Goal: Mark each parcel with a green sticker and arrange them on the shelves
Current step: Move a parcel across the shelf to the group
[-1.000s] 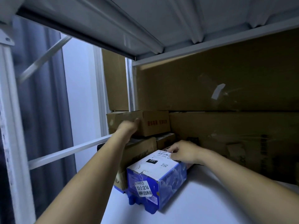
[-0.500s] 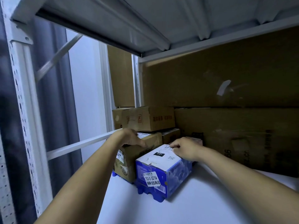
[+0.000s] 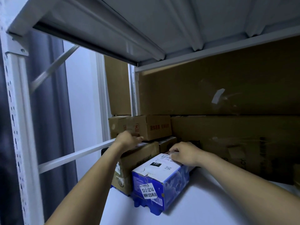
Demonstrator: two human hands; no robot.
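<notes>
A blue box is seen nearest, lying on the white shelf with a price label on its near end and a black "231" tag on its white top. The right hand is laid on the far end of that top, its fingers curled together against the label there; whether anything is pinched cannot be told. Just left of the blue box, touching it, a brown box is set. The left hand is rested on its top, fingers extended and close together, nothing gripped. Behind, a smaller carton with red print is stacked on other boxes. Large cardboard sheets are stood along the back. No green sticker can be made out.
</notes>
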